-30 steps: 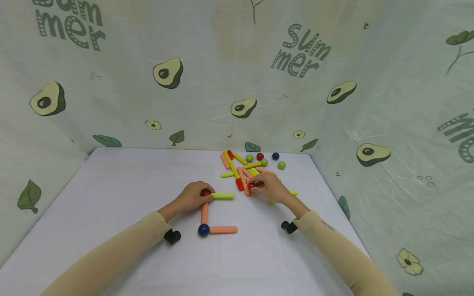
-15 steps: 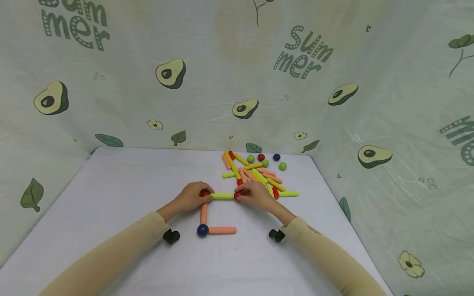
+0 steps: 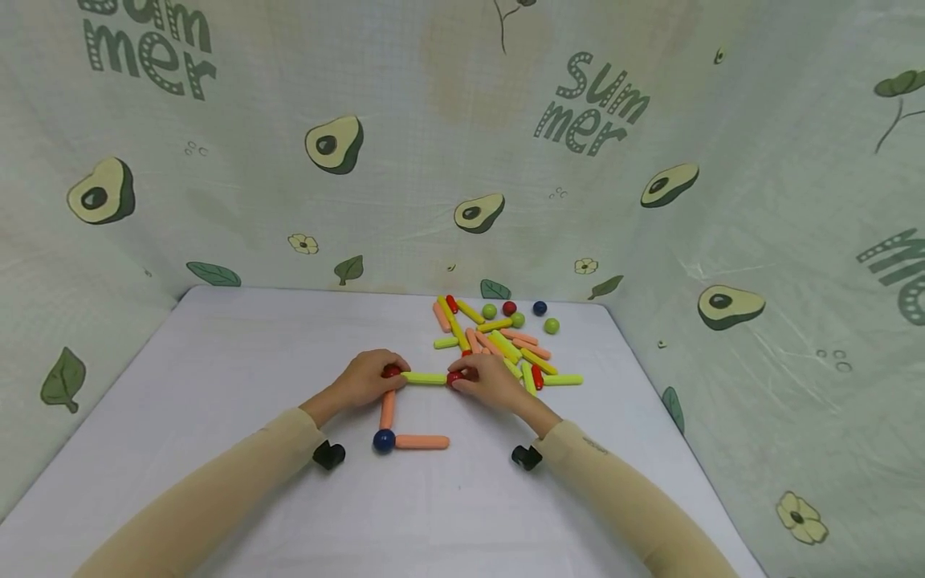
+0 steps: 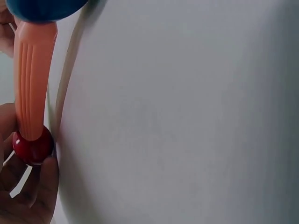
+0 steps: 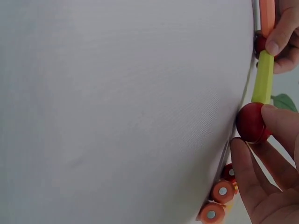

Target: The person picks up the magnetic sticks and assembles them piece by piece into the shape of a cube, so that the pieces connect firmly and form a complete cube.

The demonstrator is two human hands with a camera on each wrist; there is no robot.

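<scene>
My left hand point(image 3: 366, 379) grips a red ball point(image 4: 33, 147) where an orange stick point(image 3: 388, 410) and a yellow-green stick point(image 3: 425, 378) meet. At the far end of the yellow-green stick, a second red ball point(image 5: 251, 122) is pinched between the thumb and fingers of my right hand point(image 3: 491, 380); ball and stick touch. The orange stick runs down to a dark blue ball point(image 3: 385, 441). From that ball another orange stick point(image 3: 422, 442) points right. In the head view, my fingers partly cover both red balls.
Behind my right hand lies a loose pile of yellow, orange, red and green sticks point(image 3: 506, 345). Several balls, including a dark blue one point(image 3: 539, 307) and a green one point(image 3: 552, 326), sit at the back right. A printed cloth point(image 3: 405, 160) hangs behind the white table point(image 3: 275, 345).
My right hand came left from the pile with a red ball and brought it against the yellow-green stick's free end. The joined pieces then shifted slightly left and away from me.
</scene>
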